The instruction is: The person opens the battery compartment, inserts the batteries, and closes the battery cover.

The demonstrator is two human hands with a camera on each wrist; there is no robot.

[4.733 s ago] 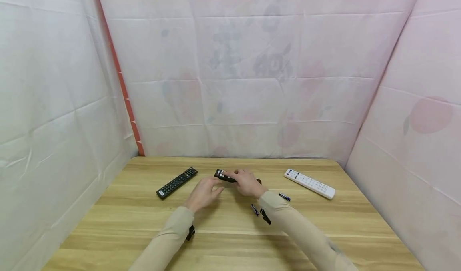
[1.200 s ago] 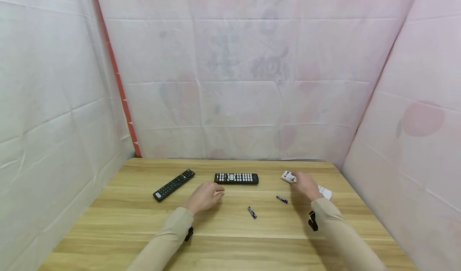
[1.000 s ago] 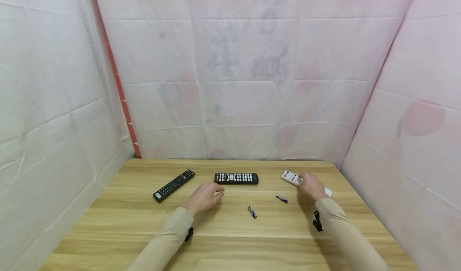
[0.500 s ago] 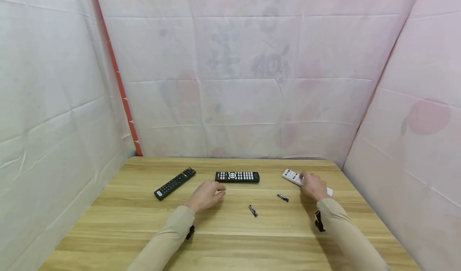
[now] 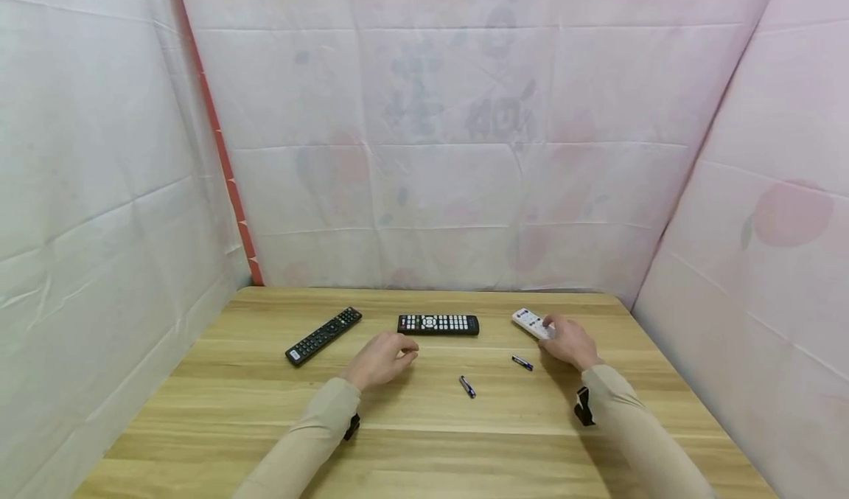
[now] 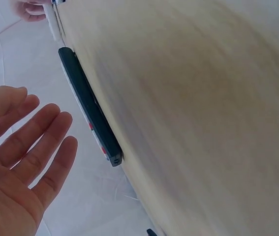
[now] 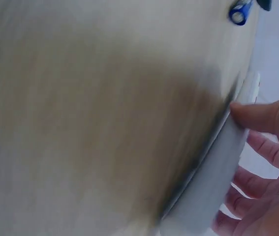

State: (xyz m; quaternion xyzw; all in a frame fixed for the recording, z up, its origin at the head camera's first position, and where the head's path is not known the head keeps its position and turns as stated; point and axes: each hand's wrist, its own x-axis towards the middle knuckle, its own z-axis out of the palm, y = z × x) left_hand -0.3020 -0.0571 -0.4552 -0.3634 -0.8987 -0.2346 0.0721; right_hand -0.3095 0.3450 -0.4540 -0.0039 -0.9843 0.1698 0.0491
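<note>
My right hand (image 5: 572,343) grips a white remote control (image 5: 529,322) at the right of the table, covering its near part. In the right wrist view, the thumb lies along one long edge of the white remote (image 7: 205,182), with the other fingers along the opposite side. Relaxed and holding nothing, my left hand (image 5: 379,359) is just in front of a black remote control with white buttons (image 5: 438,325). The left wrist view shows its spread fingers (image 6: 48,169) apart from that black remote (image 6: 92,108).
Another black remote (image 5: 323,337) lies slanted at the left. Two small blue-and-silver batteries lie between the hands: one battery (image 5: 467,386) nearer the front, the other battery (image 5: 522,363) close to the right hand. White cloth walls (image 5: 424,189) enclose the wooden table (image 5: 424,455).
My right hand has gone from the middle black remote to the white one, gripped it and shifted it slightly left. My left hand has stayed almost in place.
</note>
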